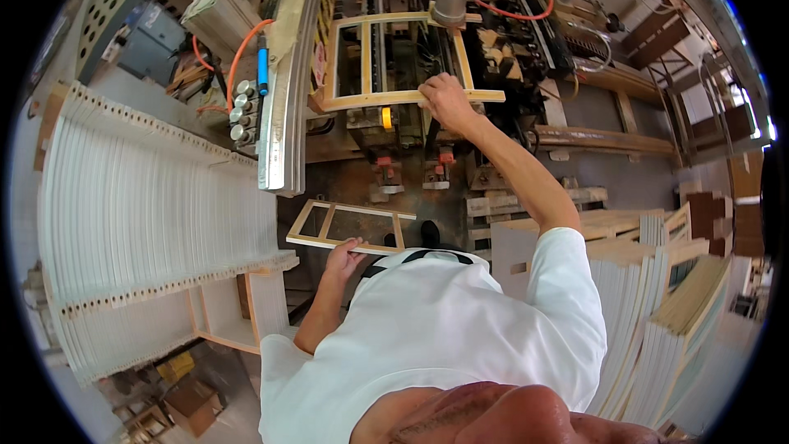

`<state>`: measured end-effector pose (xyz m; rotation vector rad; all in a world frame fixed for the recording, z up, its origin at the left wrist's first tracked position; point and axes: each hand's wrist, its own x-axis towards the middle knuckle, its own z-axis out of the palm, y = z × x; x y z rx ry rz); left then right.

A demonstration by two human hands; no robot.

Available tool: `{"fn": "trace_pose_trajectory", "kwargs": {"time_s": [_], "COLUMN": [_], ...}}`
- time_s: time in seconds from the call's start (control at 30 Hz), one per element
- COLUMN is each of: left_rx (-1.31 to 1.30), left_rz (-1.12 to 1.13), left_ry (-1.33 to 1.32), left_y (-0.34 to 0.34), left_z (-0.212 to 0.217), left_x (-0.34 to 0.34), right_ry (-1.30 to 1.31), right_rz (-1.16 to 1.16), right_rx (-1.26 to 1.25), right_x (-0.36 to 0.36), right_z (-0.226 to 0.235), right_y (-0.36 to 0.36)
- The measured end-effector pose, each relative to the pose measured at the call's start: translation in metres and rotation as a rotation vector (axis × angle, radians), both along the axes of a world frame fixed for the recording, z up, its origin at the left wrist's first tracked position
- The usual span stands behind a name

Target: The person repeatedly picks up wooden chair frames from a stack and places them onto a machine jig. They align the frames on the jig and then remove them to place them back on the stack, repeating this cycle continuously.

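Note:
A light wooden frame with crossbars point(374, 100) lies flat in the machine in front of me. My right hand point(448, 102) reaches out to its near rail, with the fingers curled over the rail right of the middle. Low at my left side, my left hand point(343, 257) grips a second wooden frame point(311, 241) by its near rail. That frame hangs beside my waist, its crossbars showing. A grey metal cylinder point(449, 5) stands over the far right corner of the frame in the machine. A yellow block point(386, 117) sits just below the near rail.
A long metal beam point(283, 127) with a blue handle point(262, 72) borders the machine on the left. Stacked white frames point(156, 197) fill the left side. More stacked frames point(649, 312) stand at the right, near a wooden pallet point(534, 201). Orange hoses point(233, 66) run around the machine.

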<state>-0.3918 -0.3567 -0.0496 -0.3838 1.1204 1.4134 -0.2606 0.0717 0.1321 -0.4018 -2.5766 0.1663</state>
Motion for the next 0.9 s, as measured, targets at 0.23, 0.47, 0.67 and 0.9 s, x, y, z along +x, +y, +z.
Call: {"fn": "trace_pose_trajectory", "kwargs": {"time_s": [0.23,0.47,0.67,0.9], "left_rx": [-0.054,-0.105,-0.083,-0.084], "left_rz": [0.17,0.359,0.458,0.492], "left_ry": [0.036,0.041,0.008,0.037], "left_y": [-0.005,-0.009,-0.006,0.003], "left_z": [-0.005,-0.006,-0.019,-0.023], "left_x": [0.028,0.068,0.088,0.104], "right_ry": [-0.198,-0.469,-0.513,-0.532], "right_rz": [-0.063,-0.057,-0.092,-0.11], "right_rx": [0.348,0.541,0.621,0.597], "right_x": [-0.054,-0.09,-0.113,-0.127], "right_z": [0.014,0.027,0.026,0.024], "right_y": [0.066,0.111,0.14,0.152]}}
